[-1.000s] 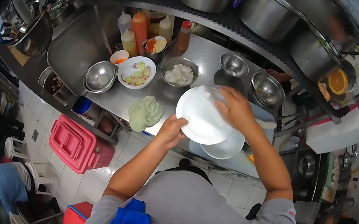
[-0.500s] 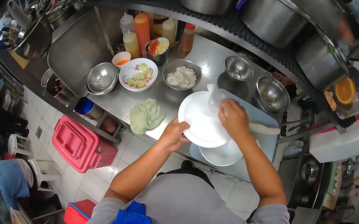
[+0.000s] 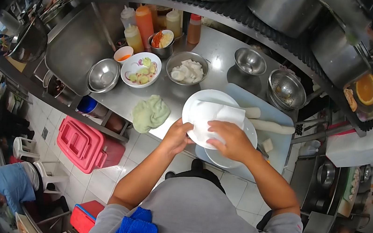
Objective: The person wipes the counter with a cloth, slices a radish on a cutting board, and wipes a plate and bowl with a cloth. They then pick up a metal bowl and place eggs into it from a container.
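My left hand [image 3: 178, 137] grips the left rim of a white plate [image 3: 191, 105], thumb on top. Across the plate lies a white paper napkin [image 3: 219, 113]. My right hand [image 3: 229, 142] presses on the napkin with bent fingers, holding its lower part against the plate. More white dishware [image 3: 222, 159] shows below and to the right of the plate, partly hidden by it and by my right hand. Behind them is a pale blue cutting board [image 3: 241, 95] with a long white radish-like piece [image 3: 272, 127] on it.
A green cloth [image 3: 150, 114] lies left of the plate. Behind stand a metal bowl of white chunks [image 3: 186, 72], a white bowl of sliced vegetables [image 3: 141, 70] and squeeze bottles [image 3: 144, 22]. Large pots line the overhead shelf [image 3: 228, 16]. A pink lidded bin [image 3: 88, 143] stands below left.
The napkin has gone from bunched and lifted at the plate's right side to spread over the plate. My right hand has moved down and left onto it.
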Demonstrator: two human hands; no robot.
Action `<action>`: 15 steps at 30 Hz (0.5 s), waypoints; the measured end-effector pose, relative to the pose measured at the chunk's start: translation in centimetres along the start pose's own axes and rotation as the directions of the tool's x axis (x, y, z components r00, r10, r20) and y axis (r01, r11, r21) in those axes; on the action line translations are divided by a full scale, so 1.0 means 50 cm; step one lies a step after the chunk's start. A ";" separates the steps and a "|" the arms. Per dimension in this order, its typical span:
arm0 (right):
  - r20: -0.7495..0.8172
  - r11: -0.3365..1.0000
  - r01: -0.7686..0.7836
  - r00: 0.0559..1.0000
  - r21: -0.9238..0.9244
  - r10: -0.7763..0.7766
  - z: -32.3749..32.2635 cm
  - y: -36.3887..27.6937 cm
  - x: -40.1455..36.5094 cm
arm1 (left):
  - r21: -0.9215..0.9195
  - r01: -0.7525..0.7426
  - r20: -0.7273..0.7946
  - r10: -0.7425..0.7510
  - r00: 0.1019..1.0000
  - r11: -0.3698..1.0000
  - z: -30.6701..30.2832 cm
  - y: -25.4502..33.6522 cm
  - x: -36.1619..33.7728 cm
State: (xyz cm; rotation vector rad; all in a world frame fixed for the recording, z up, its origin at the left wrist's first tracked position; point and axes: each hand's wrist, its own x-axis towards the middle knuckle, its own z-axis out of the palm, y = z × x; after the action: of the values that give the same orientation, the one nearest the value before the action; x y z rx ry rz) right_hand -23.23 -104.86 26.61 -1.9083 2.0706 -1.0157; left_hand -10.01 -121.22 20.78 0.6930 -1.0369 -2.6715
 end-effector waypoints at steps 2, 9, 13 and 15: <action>-0.114 0.999 -0.033 0.993 -0.011 0.031 -0.022 0.039 0.015 | -0.016 0.005 0.007 -0.005 1.000 1.000 0.000 -0.004 -0.001; 0.006 0.956 -0.136 0.990 -0.259 0.143 -0.085 0.099 0.080 | 0.062 0.007 -0.011 -0.006 1.000 0.998 0.009 -0.012 -0.014; 0.371 0.807 -0.515 0.837 0.289 0.402 -0.147 0.058 0.104 | 0.070 0.012 -0.049 -0.009 0.999 0.997 -0.007 -0.023 -0.014; 0.372 0.689 -0.487 0.869 0.536 0.325 -0.174 0.053 0.108 | 0.083 0.008 -0.042 -0.004 0.999 0.997 -0.013 -0.020 -0.013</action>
State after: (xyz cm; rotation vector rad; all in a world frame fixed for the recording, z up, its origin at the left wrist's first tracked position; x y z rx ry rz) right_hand -31.02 -106.72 33.52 -1.1034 1.6191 -1.0859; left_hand -9.12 -120.66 19.92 0.7652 -1.1418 -2.6198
